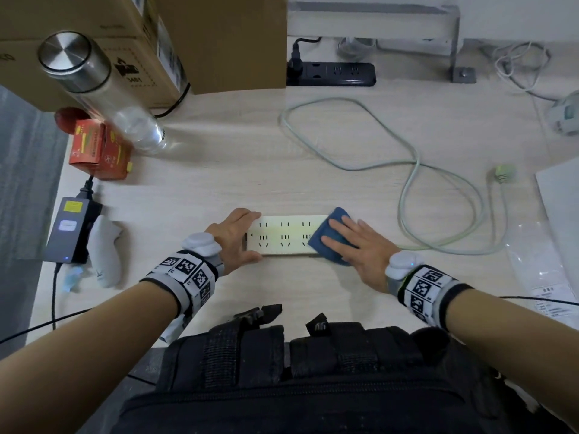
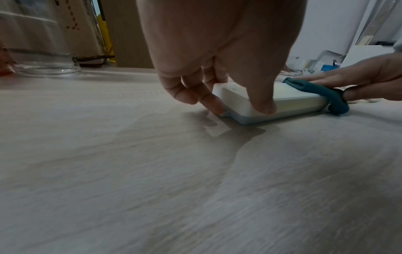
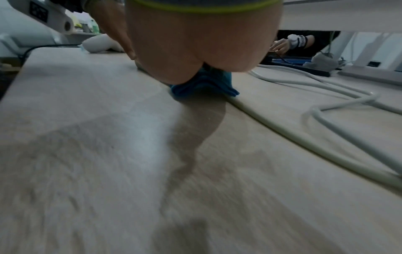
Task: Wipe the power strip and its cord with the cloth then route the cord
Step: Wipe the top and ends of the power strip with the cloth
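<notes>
A white power strip (image 1: 283, 234) lies flat near the table's front edge. My left hand (image 1: 238, 236) holds its left end, thumb on the near side and fingers on the far side; the left wrist view shows the fingertips (image 2: 264, 107) pinching the power strip (image 2: 291, 101). A folded blue cloth (image 1: 329, 236) covers the strip's right end. My right hand (image 1: 354, 242) presses on it with straight, spread fingers. The pale cord (image 1: 407, 183) loops over the table to the right and back, ending in a green plug (image 1: 503, 174). In the right wrist view the palm (image 3: 195, 43) hides most of the cloth (image 3: 206, 84).
A black power strip (image 1: 332, 74) and cardboard boxes (image 1: 219, 42) stand at the back. A steel-capped clear bottle (image 1: 103, 92), a red carton (image 1: 100, 150), a grey power adapter (image 1: 70, 230) and a white controller (image 1: 106, 249) crowd the left. Clear plastic sheeting (image 1: 557, 198) lies at the right.
</notes>
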The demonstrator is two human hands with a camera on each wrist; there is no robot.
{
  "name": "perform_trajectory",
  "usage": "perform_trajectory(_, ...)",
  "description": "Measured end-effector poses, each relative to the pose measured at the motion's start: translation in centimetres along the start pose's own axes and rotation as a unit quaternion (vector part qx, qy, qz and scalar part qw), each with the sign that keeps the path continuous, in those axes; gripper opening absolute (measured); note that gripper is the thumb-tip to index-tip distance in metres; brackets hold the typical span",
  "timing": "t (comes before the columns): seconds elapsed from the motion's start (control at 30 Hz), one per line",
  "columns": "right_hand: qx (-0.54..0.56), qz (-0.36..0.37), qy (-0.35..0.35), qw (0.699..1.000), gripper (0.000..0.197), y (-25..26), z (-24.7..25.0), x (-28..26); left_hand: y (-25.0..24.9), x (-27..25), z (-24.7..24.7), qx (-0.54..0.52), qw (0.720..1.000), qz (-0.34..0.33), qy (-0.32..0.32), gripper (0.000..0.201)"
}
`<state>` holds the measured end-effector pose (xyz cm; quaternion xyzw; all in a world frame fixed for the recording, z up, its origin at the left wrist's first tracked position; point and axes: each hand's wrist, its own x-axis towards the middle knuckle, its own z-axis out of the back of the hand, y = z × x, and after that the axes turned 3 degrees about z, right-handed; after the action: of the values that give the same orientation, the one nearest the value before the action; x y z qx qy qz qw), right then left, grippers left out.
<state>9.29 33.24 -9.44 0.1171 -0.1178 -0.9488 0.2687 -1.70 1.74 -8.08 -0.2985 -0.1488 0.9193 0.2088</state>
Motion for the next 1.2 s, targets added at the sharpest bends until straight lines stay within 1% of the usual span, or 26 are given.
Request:
perform_trajectory(0.03,-0.011,0.0,0.005,1.0,0.087,0.0,-0.2,0.1,0.0,0.1,0.0,-0.003,1.0,-0.002,0.001,0.087)
perform_trajectory(0.1,-0.019,0.015,-0.001,1.0,0.083,0.9,-0.7,1.3,0.1,0.2,0.1,-0.011,1.0,-0.003,0.005,0.086)
perform_trajectory(0.17,-0.018,0.038,-0.014,0.999,0.079,2.7,-0.9,3.3,0.2,0.2,0.1,-0.015,1.0,-0.001,0.007,0.086)
perform_trajectory(0.27,0.012,0.054,-0.008,0.998,0.069,6.6,-1.2,7.4,0.3,0.3,-0.3,-0.025,1.0,-0.001,-0.01,0.086)
perform_trajectory(0.33,0.039,0.052,0.001,0.998,0.062,8.9,-0.7,10.0,0.3,0.4,-0.7,-0.032,0.999,-0.012,-0.015,0.077)
perform_trajectory(0.4,0.048,0.049,0.026,0.997,0.061,9.4,0.1,11.4,0.2,0.4,-0.8,-0.031,0.999,-0.008,-0.008,0.069)
perform_trajectory(0.43,0.042,0.043,0.047,0.997,0.062,9.0,0.4,11.5,0.3,0.4,-0.8,-0.032,0.999,-0.007,-0.009,0.068)
perform_trajectory(0.5,0.028,0.032,0.074,0.996,0.063,7.8,0.8,10.6,0.1,0.3,-0.7,-0.026,1.0,0.002,-0.009,0.073)
perform_trajectory(0.6,0.047,0.022,0.045,0.998,0.053,4.9,0.9,7.6,-0.3,0.4,-0.5,0.005,1.0,0.022,-0.001,0.084)
perform_trajectory(0.67,0.019,0.004,0.032,0.999,0.05,2.5,0.7,5.0,-0.3,0.4,-0.2,0.011,1.0,0.024,0.005,0.086)
perform_trajectory(0.73,-0.003,0.001,0.021,1.0,0.05,0.4,0.5,2.4,-0.3,0.3,-0.2,0.013,1.0,0.025,0.01,0.085)
perform_trajectory(0.8,-0.013,0.004,0.012,1.0,0.049,-0.2,0.1,1.2,-0.3,0.3,-0.3,0.013,1.0,0.025,0.009,0.085)
perform_trajectory(0.87,-0.014,0.007,-0.006,1.0,0.048,0.7,-0.6,1.7,-0.2,0.2,-0.3,0.007,1.0,0.025,0.01,0.085)
perform_trajectory(0.97,-0.033,0.027,-0.011,0.999,0.048,3.4,-0.9,4.3,-0.1,0.4,-0.3,0.004,1.0,0.021,0.006,0.084)
perform_trajectory(1.07,0.009,0.061,-0.019,0.998,0.059,6.9,-1.0,8.3,0.0,0.5,-0.7,-0.005,1.0,0.005,-0.014,0.082)
perform_trajectory(1.13,0.023,0.076,-0.003,0.997,0.061,8.8,-0.7,10.8,0.3,0.6,-0.9,-0.009,1.0,-0.005,-0.017,0.073)
perform_trajectory(1.2,0.028,0.082,0.01,0.996,0.06,9.5,0.1,11.8,0.5,0.5,-0.9,-0.008,1.0,-0.009,-0.017,0.069)
